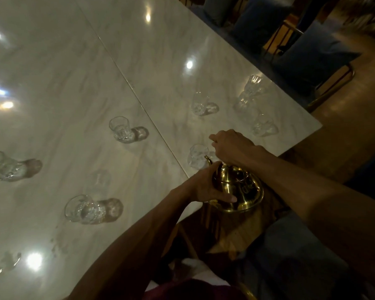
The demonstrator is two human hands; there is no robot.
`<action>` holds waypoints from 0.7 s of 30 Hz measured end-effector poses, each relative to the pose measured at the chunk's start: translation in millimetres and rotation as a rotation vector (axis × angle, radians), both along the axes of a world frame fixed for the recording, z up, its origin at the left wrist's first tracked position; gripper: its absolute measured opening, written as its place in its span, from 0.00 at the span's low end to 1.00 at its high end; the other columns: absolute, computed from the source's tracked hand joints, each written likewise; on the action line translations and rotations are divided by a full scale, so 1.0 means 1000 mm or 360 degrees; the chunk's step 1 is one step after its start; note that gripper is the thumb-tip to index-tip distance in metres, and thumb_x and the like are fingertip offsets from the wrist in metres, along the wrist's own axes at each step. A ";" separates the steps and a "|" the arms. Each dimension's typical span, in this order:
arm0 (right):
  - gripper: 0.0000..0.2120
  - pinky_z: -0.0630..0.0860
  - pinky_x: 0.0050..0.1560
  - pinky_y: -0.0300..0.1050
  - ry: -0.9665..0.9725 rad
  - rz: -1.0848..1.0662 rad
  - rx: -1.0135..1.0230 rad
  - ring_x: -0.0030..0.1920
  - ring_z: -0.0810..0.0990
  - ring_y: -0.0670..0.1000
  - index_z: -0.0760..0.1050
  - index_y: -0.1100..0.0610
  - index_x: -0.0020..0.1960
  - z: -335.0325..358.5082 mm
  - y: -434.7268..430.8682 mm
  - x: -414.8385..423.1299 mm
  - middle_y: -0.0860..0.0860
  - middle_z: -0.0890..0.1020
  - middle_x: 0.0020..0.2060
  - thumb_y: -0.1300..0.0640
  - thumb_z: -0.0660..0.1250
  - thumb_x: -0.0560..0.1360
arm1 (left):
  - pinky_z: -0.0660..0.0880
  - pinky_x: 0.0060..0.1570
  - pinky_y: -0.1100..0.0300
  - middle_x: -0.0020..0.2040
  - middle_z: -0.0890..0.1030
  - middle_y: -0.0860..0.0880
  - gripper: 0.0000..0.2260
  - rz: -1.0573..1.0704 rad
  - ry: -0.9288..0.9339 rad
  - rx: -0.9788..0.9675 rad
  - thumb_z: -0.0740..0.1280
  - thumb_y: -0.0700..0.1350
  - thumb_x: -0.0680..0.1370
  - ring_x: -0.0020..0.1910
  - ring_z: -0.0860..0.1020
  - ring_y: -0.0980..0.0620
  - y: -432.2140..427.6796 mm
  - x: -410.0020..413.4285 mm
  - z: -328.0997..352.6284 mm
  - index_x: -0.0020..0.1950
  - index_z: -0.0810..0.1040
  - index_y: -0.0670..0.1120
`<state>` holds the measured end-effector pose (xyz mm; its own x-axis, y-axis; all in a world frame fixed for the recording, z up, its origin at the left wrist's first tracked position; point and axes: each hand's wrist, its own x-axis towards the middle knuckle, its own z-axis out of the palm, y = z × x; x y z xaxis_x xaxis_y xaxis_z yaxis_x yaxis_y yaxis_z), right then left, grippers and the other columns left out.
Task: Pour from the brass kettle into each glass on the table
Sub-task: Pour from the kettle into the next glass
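Observation:
The brass kettle [239, 189] hangs at the table's near edge, its thin spout tilted toward a clear glass [197, 156] just beyond it. My left hand [206, 187] wraps around the kettle's body from the left. My right hand [232, 147] is closed above the lid, on what looks like the handle, which it hides. Several more clear glasses stand on the white marble table [74, 94]: one mid-table [119, 129], one nearer me [82, 210], one at the left edge [2, 166], one farther back [200, 103] and a cluster at the right [250, 95].
Blue upholstered chairs [312, 55] with brass legs line the table's far right side. A seam [139, 100] runs diagonally across the tabletop. The wooden floor [344, 126] shows to the right. Ceiling lights glare off the marble.

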<state>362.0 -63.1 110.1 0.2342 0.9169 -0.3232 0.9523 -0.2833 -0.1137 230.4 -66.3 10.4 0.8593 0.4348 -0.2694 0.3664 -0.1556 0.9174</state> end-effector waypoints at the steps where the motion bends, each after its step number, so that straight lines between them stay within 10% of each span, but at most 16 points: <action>1: 0.12 0.79 0.50 0.52 0.0001 0.0003 0.0000 0.49 0.80 0.57 0.76 0.58 0.58 0.000 0.000 0.000 0.56 0.81 0.52 0.60 0.62 0.75 | 0.73 0.71 0.53 0.76 0.75 0.50 0.44 -0.0001 0.0001 0.0007 0.83 0.50 0.70 0.73 0.74 0.48 0.000 0.000 0.000 0.81 0.64 0.52; 21: 0.15 0.78 0.53 0.53 0.0011 -0.0051 0.0038 0.53 0.80 0.58 0.75 0.57 0.62 0.006 -0.005 -0.004 0.57 0.80 0.57 0.59 0.61 0.77 | 0.72 0.68 0.57 0.75 0.75 0.50 0.44 0.0000 -0.0004 0.0049 0.83 0.49 0.71 0.73 0.75 0.49 -0.001 -0.002 0.003 0.81 0.64 0.52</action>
